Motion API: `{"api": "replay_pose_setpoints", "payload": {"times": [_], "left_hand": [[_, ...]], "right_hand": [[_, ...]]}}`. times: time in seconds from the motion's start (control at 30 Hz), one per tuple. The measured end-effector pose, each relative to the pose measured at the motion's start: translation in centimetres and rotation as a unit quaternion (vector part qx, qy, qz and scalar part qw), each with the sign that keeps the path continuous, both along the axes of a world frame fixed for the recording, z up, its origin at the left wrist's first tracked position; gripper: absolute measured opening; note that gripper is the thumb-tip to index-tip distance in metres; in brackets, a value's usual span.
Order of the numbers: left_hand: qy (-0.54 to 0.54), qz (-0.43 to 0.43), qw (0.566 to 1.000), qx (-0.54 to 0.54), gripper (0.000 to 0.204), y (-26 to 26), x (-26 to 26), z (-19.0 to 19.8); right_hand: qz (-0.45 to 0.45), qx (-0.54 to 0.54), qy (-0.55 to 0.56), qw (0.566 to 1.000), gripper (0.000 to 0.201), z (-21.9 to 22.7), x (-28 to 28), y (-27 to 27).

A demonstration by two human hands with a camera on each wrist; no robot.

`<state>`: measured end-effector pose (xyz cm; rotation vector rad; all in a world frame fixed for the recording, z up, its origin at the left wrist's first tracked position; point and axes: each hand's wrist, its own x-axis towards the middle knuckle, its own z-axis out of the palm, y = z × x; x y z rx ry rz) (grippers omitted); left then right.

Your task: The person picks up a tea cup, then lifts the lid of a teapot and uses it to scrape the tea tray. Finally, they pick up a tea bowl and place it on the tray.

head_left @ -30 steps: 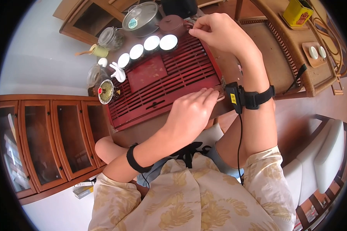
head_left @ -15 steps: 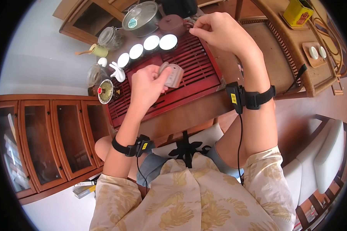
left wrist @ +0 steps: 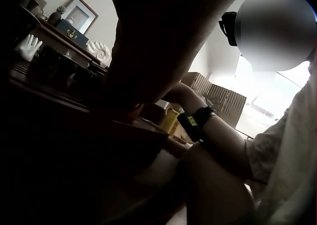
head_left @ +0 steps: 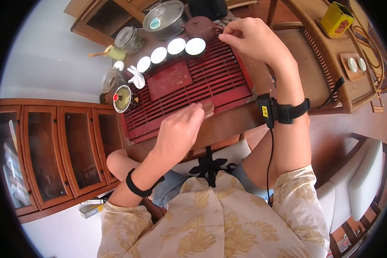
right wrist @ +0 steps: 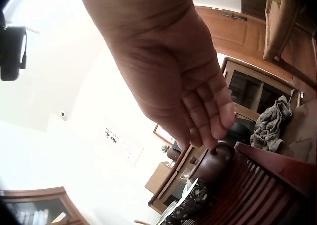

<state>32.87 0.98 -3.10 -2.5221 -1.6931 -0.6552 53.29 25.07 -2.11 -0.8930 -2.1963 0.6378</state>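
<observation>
My left hand (head_left: pixel 178 131) is over the front edge of the red slatted tea tray (head_left: pixel 172 79). Its curled fingers grip a small pinkish-brown clay piece (head_left: pixel 208 109), mostly hidden by the hand. In the left wrist view the hand and its work are in deep shadow. My right hand (head_left: pixel 253 41) hangs at the tray's far right corner, fingers loosely bent and nothing visible in them. Its fingertips are right by the handle of a brown clay teapot (head_left: pixel 200 28), also seen below the fingers in the right wrist view.
Several white-lined cups (head_left: pixel 176 47) stand in a row across the tray. Left of them are a white figurine (head_left: pixel 136 78) and a patterned bowl (head_left: pixel 124 99). A glass jar (head_left: pixel 129 41) and a lidded pot (head_left: pixel 165 19) stand behind. A wicker cart (head_left: pixel 296 56) is on the right.
My left hand moved from the tray's right front to above its middle with the clay piece, then came back down toward the front edge, turning over. My right hand stayed beside the teapot.
</observation>
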Motion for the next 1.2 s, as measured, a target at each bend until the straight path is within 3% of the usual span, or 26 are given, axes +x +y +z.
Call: {"api": "replay_pose_setpoints", "payload": {"times": [0.13, 0.17, 0.23, 0.3, 0.37, 0.43, 0.57, 0.67, 0.7, 0.87, 0.9, 0.97, 1.0, 1.03, 1.1, 1.13, 1.2], "left_hand": [[-0.14, 0.03, 0.985, -0.093, 0.014, -0.9, -0.1, 0.8], [-0.197, 0.106, 0.96, -0.167, 0.017, -0.5, -0.6, 1.4], [-0.291, 0.226, 0.906, -0.209, 0.024, 1.0, -2.1, 1.3], [-0.387, 0.253, 0.847, -0.263, 0.029, 2.2, -4.8, -0.1], [-0.405, 0.27, 0.831, -0.269, 0.03, 2.3, -6.6, -0.5], [-0.377, 0.308, 0.839, -0.244, 0.03, 2.1, -7.7, -0.2], [-0.174, 0.29, 0.938, -0.074, 0.027, 1.1, -8.4, 0.0], [-0.094, 0.181, 0.979, -0.031, 0.022, 0.3, -8.3, -0.8], [-0.077, 0.136, 0.988, -0.016, 0.021, -0.1, -8.0, -1.0], [-0.029, 0.11, 0.99, -0.081, 0.018, -3.7, -6.4, 0.8], [-0.084, 0.117, 0.985, -0.1, 0.018, -4.4, -6.2, 0.9], [-0.194, 0.13, 0.963, -0.133, 0.019, -5.4, -5.8, 1.1], [-0.166, 0.195, 0.949, -0.186, 0.025, -6.0, -6.0, 2.3], [-0.222, 0.223, 0.936, -0.16, 0.032, -6.3, -7.2, 1.0], [-0.313, 0.307, 0.884, -0.158, 0.038, -6.5, -9.5, -0.5], [-0.425, 0.348, 0.814, -0.188, 0.042, -6.3, -10.1, -0.6], [-0.438, 0.385, 0.788, -0.198, 0.042, -6.9, -12.1, -1.1]], "right_hand": [[-0.003, -0.002, -0.005, 1.0, 0.03, 0.0, 0.1, 0.0], [-0.003, -0.003, -0.006, 1.0, 0.03, 0.1, 0.0, -0.1], [-0.006, -0.006, -0.01, 1.0, 0.03, 0.2, 0.0, -0.1], [-0.002, 0.004, -0.003, 1.0, 0.031, -0.1, -0.1, 0.0], [-0.002, 0.01, -0.004, 1.0, 0.031, -0.1, 0.1, 0.1], [-0.003, 0.013, -0.013, 1.0, 0.031, 0.1, 0.2, 0.0], [0.0, 0.014, 0.002, 1.0, 0.031, 0.0, 0.0, 0.0], [0.001, -0.001, -0.003, 1.0, 0.031, 0.1, -0.1, -0.1], [-0.001, -0.011, -0.009, 1.0, 0.031, 0.3, -0.1, -0.2], [0.006, -0.004, -0.001, 1.0, 0.03, -0.1, 0.0, -0.1], [0.005, -0.002, -0.003, 1.0, 0.03, -0.1, -0.1, -0.1], [0.007, -0.001, 0.001, 1.0, 0.03, -0.1, 0.0, -0.1], [0.012, -0.003, 0.008, 1.0, 0.03, -0.2, 0.0, 0.0], [0.018, -0.004, 0.016, 1.0, 0.03, -0.3, -0.1, 0.0], [0.008, -0.023, -0.008, 1.0, 0.029, 0.4, -0.1, -0.3], [0.003, -0.032, -0.02, 0.999, 0.029, 0.6, -0.2, -0.5], [0.003, -0.025, -0.014, 1.0, 0.029, 0.3, -0.1, -0.4]]}}
